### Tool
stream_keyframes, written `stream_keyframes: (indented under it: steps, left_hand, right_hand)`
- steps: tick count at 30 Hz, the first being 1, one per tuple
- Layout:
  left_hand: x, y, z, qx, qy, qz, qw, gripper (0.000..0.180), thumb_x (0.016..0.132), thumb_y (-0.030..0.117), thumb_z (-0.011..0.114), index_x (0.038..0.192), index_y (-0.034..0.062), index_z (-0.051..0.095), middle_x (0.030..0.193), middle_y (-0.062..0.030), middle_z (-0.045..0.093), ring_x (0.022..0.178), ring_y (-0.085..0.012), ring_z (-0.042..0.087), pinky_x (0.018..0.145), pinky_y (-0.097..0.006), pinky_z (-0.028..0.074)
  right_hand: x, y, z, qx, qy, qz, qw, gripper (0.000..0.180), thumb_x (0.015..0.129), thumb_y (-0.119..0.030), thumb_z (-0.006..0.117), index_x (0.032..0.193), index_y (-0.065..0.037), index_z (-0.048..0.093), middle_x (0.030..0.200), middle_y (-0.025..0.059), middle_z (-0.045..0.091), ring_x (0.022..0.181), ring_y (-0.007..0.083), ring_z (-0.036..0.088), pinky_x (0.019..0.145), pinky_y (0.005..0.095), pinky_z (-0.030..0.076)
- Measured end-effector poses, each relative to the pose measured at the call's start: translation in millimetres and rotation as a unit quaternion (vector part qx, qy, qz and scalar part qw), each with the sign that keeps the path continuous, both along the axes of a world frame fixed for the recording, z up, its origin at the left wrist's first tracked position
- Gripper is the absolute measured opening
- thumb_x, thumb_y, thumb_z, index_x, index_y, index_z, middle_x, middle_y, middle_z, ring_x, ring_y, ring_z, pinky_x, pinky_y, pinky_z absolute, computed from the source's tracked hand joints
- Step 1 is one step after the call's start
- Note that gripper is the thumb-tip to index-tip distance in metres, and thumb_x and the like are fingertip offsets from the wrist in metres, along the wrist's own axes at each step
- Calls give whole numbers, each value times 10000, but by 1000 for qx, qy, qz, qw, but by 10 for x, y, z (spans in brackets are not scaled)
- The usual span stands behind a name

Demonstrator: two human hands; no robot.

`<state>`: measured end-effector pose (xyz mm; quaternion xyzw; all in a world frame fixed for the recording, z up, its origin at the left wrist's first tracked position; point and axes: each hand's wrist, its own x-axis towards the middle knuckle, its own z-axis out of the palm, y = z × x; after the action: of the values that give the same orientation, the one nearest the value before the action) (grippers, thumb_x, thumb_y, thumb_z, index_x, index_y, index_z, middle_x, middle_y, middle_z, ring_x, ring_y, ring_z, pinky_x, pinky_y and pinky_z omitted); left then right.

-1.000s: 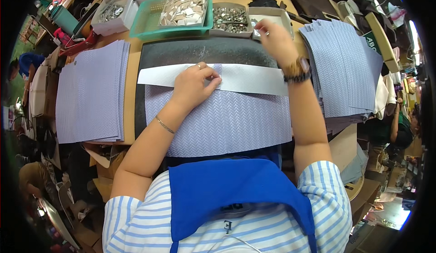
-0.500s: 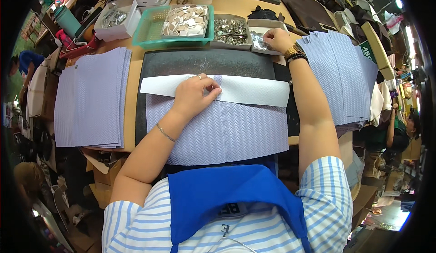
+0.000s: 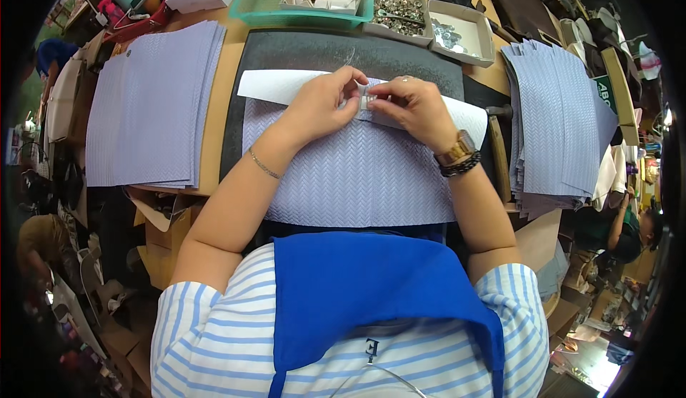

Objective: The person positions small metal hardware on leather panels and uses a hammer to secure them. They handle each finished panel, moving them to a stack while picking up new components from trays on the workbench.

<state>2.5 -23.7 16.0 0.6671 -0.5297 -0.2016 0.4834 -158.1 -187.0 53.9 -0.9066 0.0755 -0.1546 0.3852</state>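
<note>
A lavender sheet with a pressed herringbone pattern [image 3: 357, 176] lies in front of me, its far edge folded toward me so that the white backing [image 3: 468, 118] faces up. At the middle of that fold my left hand [image 3: 325, 105] pinches the sheet with thumb and forefinger. My right hand [image 3: 418, 112] meets it there, fingertips closed on a small silvery-white piece [image 3: 368, 102]. Its exact kind is too small to tell, and the fingers partly cover it. A dark work board [image 3: 286, 51] lies under the sheet.
Lavender sheets are stacked at left [image 3: 153, 112] and right [image 3: 554, 126]. Along the back stand a green basket [image 3: 250, 1] with pale cut pieces, a box of metal fittings [image 3: 396, 13] and a white box of silvery discs [image 3: 468, 41]. A hammer [image 3: 498, 137] lies beside the board.
My right hand has come from the box of discs to the fold beside my left hand, bringing a small piece. The view has shifted, while my left hand stays at the fold.
</note>
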Motion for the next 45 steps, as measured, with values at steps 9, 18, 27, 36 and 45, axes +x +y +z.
stream_keyframes:
  steps: [9, 18, 27, 36, 45]
  left_hand:
    - [-14, 5, 18, 0, -37, -16, 999, 223, 908, 109, 749, 1116, 44, 701, 926, -77, 721, 766, -162, 650, 715, -307, 538]
    - [-46, -28, -11, -21, -90, -11, 996, 184, 906, 214, 784, 1045, 93, 780, 971, -75, 734, 859, -247, 697, 779, -362, 560]
    - [-107, -82, 5, -12, -150, 13, 989, 182, 894, 226, 799, 1045, 124, 800, 930, -45, 688, 812, -239, 657, 753, -354, 531]
    - [-112, -3, -54, -23, -187, 53, 981, 147, 882, 181, 804, 1013, 119, 826, 890, -57, 679, 774, -241, 658, 721, -359, 528]
    - [-90, -8, -70, -31, -117, 49, 991, 150, 865, 159, 815, 986, 70, 821, 861, -80, 689, 786, -246, 659, 726, -366, 526]
  right_hand:
    - [-184, -61, -61, -92, -48, -6, 995, 309, 852, -244, 853, 1118, -102, 786, 1005, 110, 717, 978, 306, 670, 852, 414, 545]
    - [-1911, -760, -310, -321, 55, -309, 893, 390, 963, -232, 749, 1297, -45, 677, 1161, 188, 696, 1098, 370, 663, 968, 438, 519]
    - [-2283, -634, -311, -45, 107, -429, 896, 442, 1056, -270, 653, 1398, -1, 576, 1078, 128, 676, 898, 229, 661, 786, 354, 535]
    - [-1451, 474, 267, 207, 80, -225, 949, 647, 1044, -57, 613, 1632, -64, 344, 1159, 89, 681, 831, 113, 666, 721, 240, 536]
    - [-1164, 579, 116, 84, 42, -147, 985, 667, 1026, -48, 618, 1637, -72, 350, 1393, 267, 633, 1203, 313, 688, 1002, 358, 519]
